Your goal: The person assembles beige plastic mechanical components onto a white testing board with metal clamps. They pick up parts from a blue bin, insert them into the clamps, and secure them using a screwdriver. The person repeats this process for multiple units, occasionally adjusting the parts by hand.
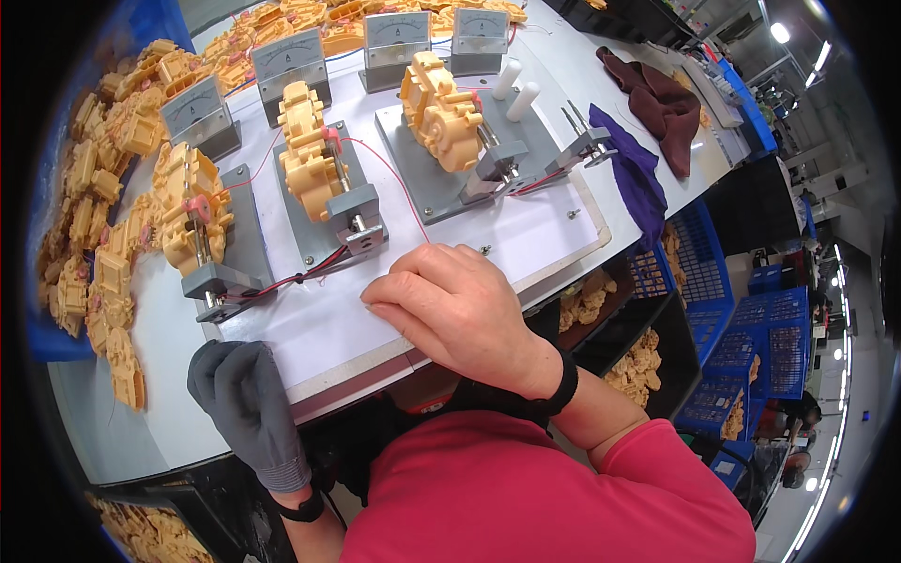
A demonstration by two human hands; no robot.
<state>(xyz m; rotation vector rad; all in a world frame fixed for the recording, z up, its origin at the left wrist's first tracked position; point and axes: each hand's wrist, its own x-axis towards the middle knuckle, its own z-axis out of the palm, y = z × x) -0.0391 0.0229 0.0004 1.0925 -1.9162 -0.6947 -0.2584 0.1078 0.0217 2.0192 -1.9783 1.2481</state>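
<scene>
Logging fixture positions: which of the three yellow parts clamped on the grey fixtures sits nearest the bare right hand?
The middle yellow part; its fixture's clamp end lies just above the right hand. The other two stand farther off to the sides.

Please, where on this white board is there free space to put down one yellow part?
Free: the white board between the right hand and the right fixture; a smaller patch between gloved left hand and red wires. Crowded: the left edge, heaped with yellow parts.

Three gearboxes [319,159] sit on jigs [328,216] in a row, meters [291,61] behind, both hands before them.
</scene>
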